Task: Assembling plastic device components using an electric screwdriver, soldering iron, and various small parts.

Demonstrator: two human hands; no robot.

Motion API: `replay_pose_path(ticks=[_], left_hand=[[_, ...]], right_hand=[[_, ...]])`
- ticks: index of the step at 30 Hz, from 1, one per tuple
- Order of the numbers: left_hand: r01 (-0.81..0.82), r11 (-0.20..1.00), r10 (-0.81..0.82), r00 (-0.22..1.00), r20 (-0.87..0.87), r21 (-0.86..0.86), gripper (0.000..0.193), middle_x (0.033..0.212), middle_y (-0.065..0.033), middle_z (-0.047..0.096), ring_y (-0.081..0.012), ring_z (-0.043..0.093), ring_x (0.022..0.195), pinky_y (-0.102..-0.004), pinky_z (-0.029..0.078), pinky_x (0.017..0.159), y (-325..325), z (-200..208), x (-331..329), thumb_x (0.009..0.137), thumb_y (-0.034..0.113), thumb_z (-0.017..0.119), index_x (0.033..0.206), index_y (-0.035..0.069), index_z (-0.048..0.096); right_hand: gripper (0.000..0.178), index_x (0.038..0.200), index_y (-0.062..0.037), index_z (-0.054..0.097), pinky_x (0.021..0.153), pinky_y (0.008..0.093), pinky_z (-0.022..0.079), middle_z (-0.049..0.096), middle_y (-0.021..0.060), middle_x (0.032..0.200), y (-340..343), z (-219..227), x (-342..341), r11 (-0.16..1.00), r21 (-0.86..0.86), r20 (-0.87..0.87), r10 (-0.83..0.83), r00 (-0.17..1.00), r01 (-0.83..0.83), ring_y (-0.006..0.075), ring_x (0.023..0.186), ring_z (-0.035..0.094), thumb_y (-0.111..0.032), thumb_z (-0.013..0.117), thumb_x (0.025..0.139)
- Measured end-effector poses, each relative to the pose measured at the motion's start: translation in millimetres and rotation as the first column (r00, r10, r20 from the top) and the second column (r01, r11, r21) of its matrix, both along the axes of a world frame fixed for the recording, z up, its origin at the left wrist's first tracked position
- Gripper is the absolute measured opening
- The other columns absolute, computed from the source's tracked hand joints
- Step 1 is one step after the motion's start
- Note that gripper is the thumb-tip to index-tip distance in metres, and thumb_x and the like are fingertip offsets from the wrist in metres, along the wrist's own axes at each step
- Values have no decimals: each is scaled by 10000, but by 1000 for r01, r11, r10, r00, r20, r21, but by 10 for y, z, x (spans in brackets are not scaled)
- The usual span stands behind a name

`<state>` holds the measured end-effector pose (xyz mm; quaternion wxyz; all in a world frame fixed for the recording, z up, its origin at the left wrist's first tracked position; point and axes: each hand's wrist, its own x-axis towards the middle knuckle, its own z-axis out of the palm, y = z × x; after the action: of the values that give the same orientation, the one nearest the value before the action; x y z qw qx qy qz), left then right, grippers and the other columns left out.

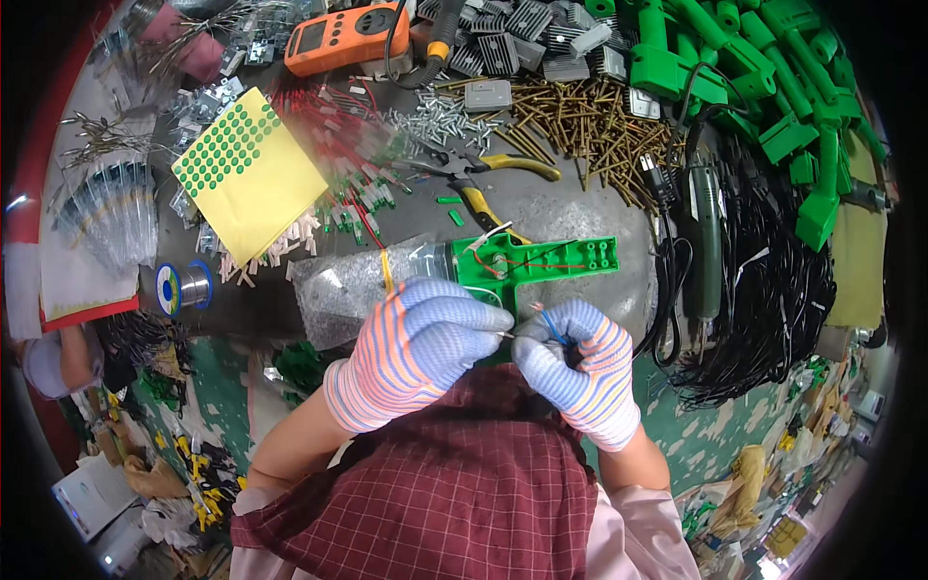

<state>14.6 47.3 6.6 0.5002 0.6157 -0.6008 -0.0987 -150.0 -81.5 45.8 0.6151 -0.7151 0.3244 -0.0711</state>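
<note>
My left hand (411, 343) and my right hand (580, 372) wear striped knit gloves and meet fingertip to fingertip at the near edge of a green plastic housing (541, 259). The left thumb and fingers pinch the thin end of a white wire. Between the right fingers sits a blue wire (553, 327), with a bare reddish strand end beside it. Red and black wires run inside the open housing. A clear plastic tube (338, 295) with a yellow band joins the housing's left end and lies partly under my left hand. The exact wire contact is hidden by the fingertips.
Yellow-handled pliers (483, 184) lie beyond the housing. Left are a solder spool (184, 288) and a yellow sticker sheet (249, 179). Brass screws (590, 130), an orange meter (343, 39) and green housings (754, 68) fill the back. Black cords (759, 290) and a green-handled tool (705, 242) lie right.
</note>
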Motion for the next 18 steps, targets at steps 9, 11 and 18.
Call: replay_pose_path(ticks=[9, 11, 18], left_hand=[[125, 990, -140, 951, 276, 72, 224, 995, -7, 696, -218, 643, 811, -398, 500, 745, -110, 71, -37, 700, 115, 736, 907, 154, 659], [106, 994, -112, 951, 288, 37, 266, 1017, -41, 680, -236, 642, 838, -407, 502, 764, -136, 88, -138, 710, 107, 734, 961, 135, 649], [144, 975, 128, 258, -958, 169, 378, 1140, -127, 601, -147, 625, 891, -287, 545, 742, -27, 238, -215, 872, 68, 729, 1213, 48, 567]], right_hand=[[183, 1122, -54, 526, 684, 278, 489, 606, 34, 848, 206, -332, -178, 953, 256, 183, -209, 961, 159, 109, 710, 540, -22, 561, 945], [186, 1143, -66, 493, 655, 242, 466, 586, 26, 854, 290, -375, -181, 979, -21, 263, -192, 945, 205, 80, 716, 529, -14, 525, 967], [310, 1256, -74, 408, 612, 214, 464, 641, 73, 907, 236, -217, -194, 895, 346, 307, -392, 867, 282, 74, 686, 552, -54, 547, 979]])
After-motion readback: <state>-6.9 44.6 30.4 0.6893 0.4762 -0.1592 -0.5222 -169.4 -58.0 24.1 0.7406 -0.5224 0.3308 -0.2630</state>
